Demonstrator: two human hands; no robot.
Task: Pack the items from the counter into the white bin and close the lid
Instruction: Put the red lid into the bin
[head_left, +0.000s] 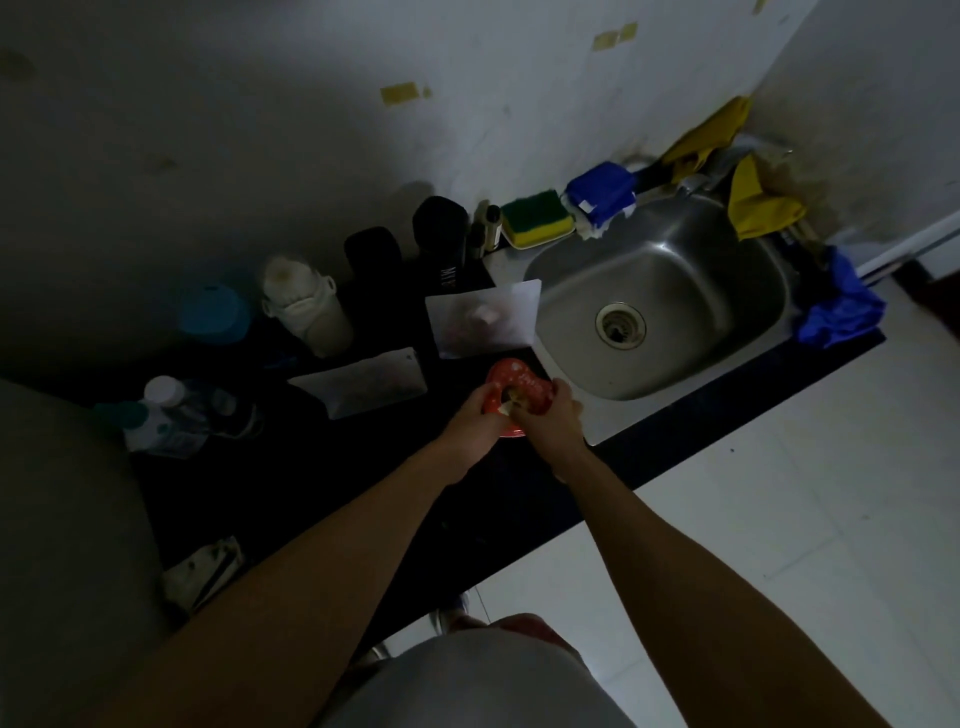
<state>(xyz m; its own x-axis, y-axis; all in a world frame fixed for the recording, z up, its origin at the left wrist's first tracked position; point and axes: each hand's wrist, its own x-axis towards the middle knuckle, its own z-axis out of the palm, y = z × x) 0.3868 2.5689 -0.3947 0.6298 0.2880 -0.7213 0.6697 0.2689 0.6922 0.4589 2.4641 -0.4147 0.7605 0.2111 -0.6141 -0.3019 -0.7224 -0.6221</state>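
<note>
A red item with white dots (511, 375) sits on the dark counter (519, 499) just left of the sink. My left hand (475, 423) grips its left side. My right hand (553, 415) grips its right side, with a small pale object (506, 408) between the two hands. The lower part of the red item is hidden by my hands. A large pale rounded shape (62, 519) fills the dim left edge; I cannot tell whether it is the white bin.
A steel sink (675, 291) lies right of the hands. Two clear pouches (483, 317) (363, 382), a white jar (306, 306), a teal lid (213, 314), dark bottles (441, 234), small bottles (166, 415), a sponge (537, 215) and blue and yellow cloths crowd the counter.
</note>
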